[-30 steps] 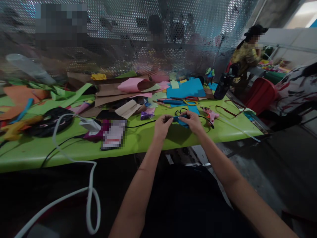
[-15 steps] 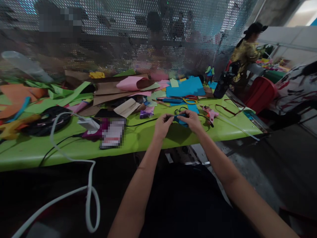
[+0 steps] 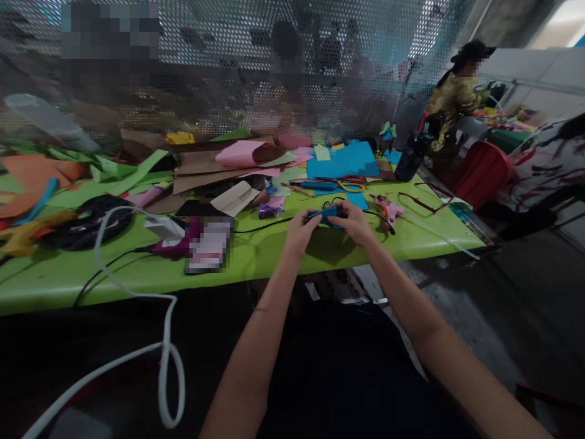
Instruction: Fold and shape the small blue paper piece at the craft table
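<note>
**Small blue piece pinched in both hands**

The left hand (image 3: pixel 299 231) and right hand (image 3: pixel 355 223) meet just above the green table (image 3: pixel 256 259), right of centre, fingertips closed on a blue paper piece (image 3: pixel 324 214). It looks folded, though it is too small to be sure. Handling it well probably calls for short, even pinches, kept clear of the glue gun (image 3: pixel 387 211) just right.

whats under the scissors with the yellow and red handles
The yellow-and-red-handled scissors lie over the near edge of a large blue paper sheet on the lime green table. What lies beneath that sheet is covered and cannot be seen.
</note>
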